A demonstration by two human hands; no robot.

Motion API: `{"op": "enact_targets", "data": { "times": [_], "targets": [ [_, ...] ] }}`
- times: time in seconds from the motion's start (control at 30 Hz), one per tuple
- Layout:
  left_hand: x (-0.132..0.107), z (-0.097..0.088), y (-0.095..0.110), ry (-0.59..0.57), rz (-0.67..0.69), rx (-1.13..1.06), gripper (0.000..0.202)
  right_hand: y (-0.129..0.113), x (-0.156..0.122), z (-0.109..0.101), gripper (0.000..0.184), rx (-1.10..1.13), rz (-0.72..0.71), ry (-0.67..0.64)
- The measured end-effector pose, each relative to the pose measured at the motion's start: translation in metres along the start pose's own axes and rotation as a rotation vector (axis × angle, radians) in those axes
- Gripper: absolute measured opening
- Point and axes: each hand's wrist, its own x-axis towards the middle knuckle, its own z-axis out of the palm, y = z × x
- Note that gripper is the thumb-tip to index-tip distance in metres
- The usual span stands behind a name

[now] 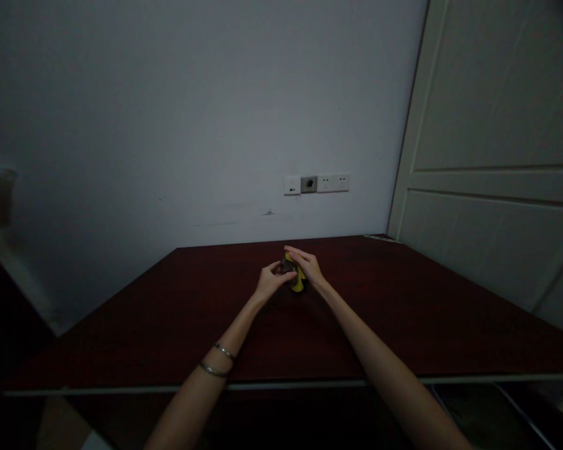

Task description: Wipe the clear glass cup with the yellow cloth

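Note:
Over the middle of the dark red table [206,312], both hands meet at one small item. My left hand [268,282] is closed around a small dark, shiny, rounded object [288,267], thumb across its near side. A yellow piece with dark edges, cloth-like in look [299,285], lies against the right side of that object. My right hand [308,265] presses on the yellow piece from the right, fingers together and reaching over its top. Dim light and the fingers hide the exact kind of both things.
Behind the table rises a pale wall [192,125] with a row of sockets [326,183]. A white panelled door [488,244] stands along the right side. The table's light front edge [300,385] runs below my forearms.

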Motion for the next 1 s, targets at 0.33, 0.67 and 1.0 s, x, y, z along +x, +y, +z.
{"op": "enact_targets", "data": {
  "times": [0.33, 0.67, 1.0],
  "targets": [
    [0.023, -0.015, -0.006, -0.1, 0.003, -0.039, 0.053, 0.003, 0.001, 0.0, 0.039, -0.086, -0.025, 0.113],
    [0.025, -0.016, -0.022, -0.004, -0.05, -0.176, 0.053, -0.007, -0.001, -0.004, 0.026, -0.057, -0.061, -0.12],
    [0.02, -0.011, -0.028, 0.058, -0.065, -0.103, 0.047, 0.007, -0.001, 0.002, 0.034, -0.096, 0.03, 0.087]
  ]
}}
